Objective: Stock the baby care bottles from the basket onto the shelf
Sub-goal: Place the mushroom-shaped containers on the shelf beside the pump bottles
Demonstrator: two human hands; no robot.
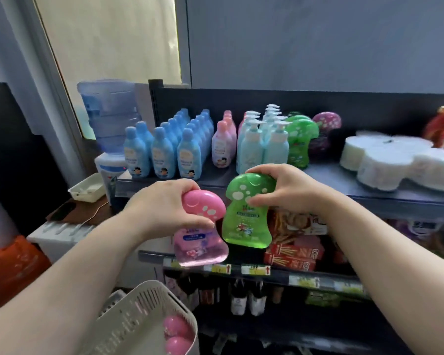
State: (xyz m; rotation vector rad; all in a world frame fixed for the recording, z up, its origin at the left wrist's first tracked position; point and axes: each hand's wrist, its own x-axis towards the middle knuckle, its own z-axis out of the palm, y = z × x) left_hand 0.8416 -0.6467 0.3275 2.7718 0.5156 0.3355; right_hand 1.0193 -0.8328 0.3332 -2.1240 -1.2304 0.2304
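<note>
At the bottom of the frame, nearest me, I see the pale slotted basket [149, 311], with two round pink caps [176, 331] showing in its lower right corner.

Above it, in the centre of the frame, both arms reach forward. My left hand [162, 201] is wrapped over the spotted cap of a pink mushroom bottle [198, 244], fingers on top and thumb under the cap's edge, so the clear pink body hangs below. My right hand [287, 188] clasps the cap of a green mushroom bottle [246, 221] in the same way. The two bottles are upright, side by side and nearly touching, held in the air in front of the shelf's front edge.

Behind them, at centre right, red snack boxes [292, 254] sit on a lower tier.

Further back, the dark top shelf [326, 175] runs across the middle of the frame. From left to right it carries rows of blue bottles [162, 155], pink bottles [223, 147], pale pump bottles [262, 144], green mushroom bottles [299, 142], one magenta mushroom bottle [326, 129], then a wrapped pack of white rolls [395, 162].

At the far left, beside the shelf, stands a water dispenser [108, 119].
</note>
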